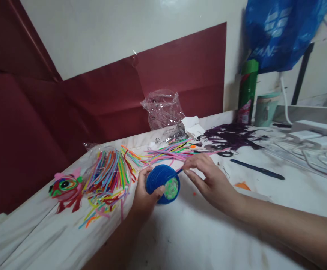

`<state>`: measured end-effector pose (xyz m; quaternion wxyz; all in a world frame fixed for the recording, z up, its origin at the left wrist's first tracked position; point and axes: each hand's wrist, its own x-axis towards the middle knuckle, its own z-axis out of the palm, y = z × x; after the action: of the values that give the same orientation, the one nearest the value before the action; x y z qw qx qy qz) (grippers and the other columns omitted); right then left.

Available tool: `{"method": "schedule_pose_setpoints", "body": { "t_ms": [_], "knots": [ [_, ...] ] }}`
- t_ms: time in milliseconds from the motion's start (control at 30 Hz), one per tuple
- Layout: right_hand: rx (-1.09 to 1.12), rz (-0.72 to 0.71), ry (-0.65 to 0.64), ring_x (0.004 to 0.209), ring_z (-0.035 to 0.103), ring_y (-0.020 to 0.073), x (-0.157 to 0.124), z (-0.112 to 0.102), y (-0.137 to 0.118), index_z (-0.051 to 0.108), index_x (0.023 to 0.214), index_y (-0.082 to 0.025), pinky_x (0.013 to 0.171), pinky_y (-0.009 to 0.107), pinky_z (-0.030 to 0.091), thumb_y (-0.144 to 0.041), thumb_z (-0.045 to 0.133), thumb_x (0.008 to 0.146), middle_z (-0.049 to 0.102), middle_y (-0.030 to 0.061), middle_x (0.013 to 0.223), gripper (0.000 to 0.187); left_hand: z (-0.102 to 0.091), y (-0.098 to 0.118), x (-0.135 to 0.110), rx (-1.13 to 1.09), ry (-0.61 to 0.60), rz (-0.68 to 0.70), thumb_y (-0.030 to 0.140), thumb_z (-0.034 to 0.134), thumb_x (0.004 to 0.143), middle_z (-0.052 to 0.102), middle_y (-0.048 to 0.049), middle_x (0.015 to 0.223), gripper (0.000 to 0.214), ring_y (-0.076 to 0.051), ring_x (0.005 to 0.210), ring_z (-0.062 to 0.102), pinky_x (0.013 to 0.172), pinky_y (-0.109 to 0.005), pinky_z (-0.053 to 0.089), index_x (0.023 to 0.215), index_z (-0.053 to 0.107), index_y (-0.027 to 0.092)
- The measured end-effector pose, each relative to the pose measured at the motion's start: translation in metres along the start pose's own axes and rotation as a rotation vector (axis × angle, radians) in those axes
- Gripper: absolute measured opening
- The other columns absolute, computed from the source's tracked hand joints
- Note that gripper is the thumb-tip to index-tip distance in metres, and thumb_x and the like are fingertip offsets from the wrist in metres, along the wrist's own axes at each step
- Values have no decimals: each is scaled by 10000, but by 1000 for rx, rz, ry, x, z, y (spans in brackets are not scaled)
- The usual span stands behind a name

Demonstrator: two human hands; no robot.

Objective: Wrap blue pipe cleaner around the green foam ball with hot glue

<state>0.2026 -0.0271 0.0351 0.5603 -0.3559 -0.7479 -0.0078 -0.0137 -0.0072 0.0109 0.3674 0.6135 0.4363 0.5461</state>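
My left hand (146, 191) is wrapped round a ball (159, 180) covered in rows of blue pipe cleaner, with its thumb across the front. A pale green, speckled round patch (171, 188) shows uncovered on the ball's right side. Off to the right, my right hand (201, 172) pinches a blue pipe cleaner (178, 172) between thumb and forefinger. That strand runs from the fingertips to the ball's surface. The ball is held just above the white marbled table (163, 236).
Bundles of colourful pipe cleaners (109, 170) lie left and behind, near a pink and red animal figure (66, 187). Dark purple strands (231, 135), a dark blue flat strip (257, 169) and an orange scrap (242, 186) lie right. A clear plastic bag (163, 108) stands at the back.
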Motion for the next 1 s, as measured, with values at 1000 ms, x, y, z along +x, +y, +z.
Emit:
{"method": "schedule_pose_setpoints", "body": {
  "t_ms": [1000],
  "knots": [
    [43, -39, -199, 733, 624, 235, -15, 14, 0, 612, 823, -216, 732, 405, 489, -137, 598, 873, 671, 48, 735, 95, 9, 5, -8, 6, -81, -65, 382, 815, 549, 607, -58, 1012, 660, -220, 853, 599, 745, -324, 484, 1116, 529, 200]
  ]
}}
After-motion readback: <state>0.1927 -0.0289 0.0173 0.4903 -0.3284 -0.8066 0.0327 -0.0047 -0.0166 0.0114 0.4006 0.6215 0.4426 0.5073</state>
